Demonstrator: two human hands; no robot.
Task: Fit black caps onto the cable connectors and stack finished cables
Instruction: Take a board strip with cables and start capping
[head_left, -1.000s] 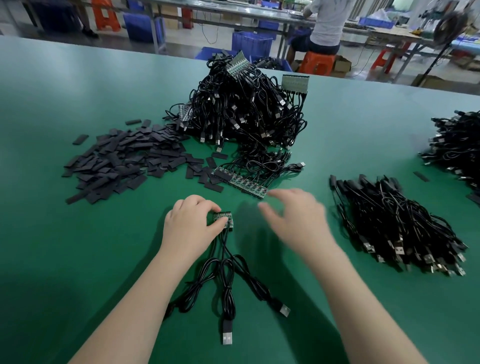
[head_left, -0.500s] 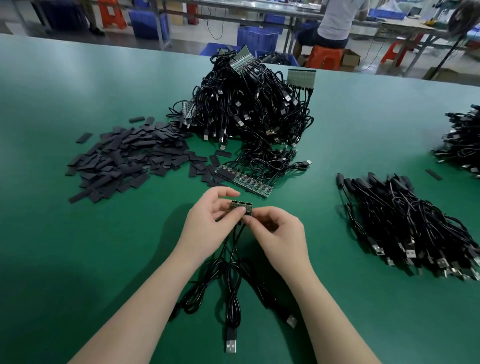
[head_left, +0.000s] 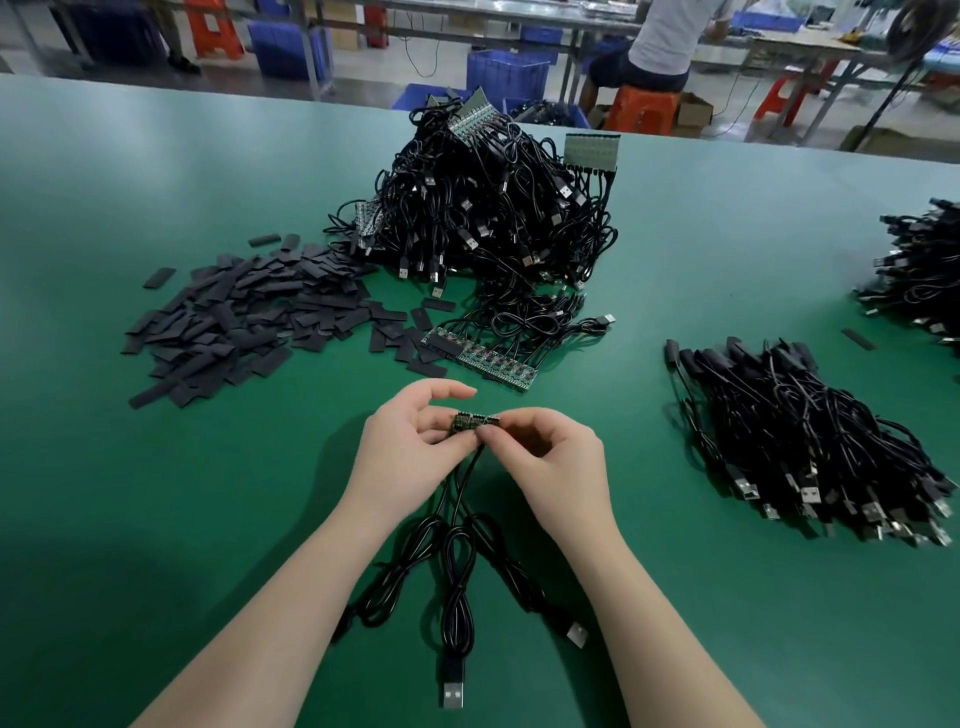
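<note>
Both hands pinch a small board strip (head_left: 475, 422) of cable ends above the bench (head_left: 156, 519): left hand (head_left: 410, 447) grip on its left end, right hand (head_left: 550, 457) on the right. Probably snapping one board off before capping. Next: take a cap from the black caps (head_left: 244, 317) pile. Finished stack (head_left: 810, 441) at right. Blue crates (head_left: 506, 78) behind, contents unclear.

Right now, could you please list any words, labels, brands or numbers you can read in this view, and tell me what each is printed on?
None can be read.
Small circuit board strip pinched by left hand and right hand: any markings too small and blurred.
Board strip on the table: too small to read.
Pale board panel atop the cable heap: blurred.
Black caps, USB plug, blue crates: no visible text.
</note>
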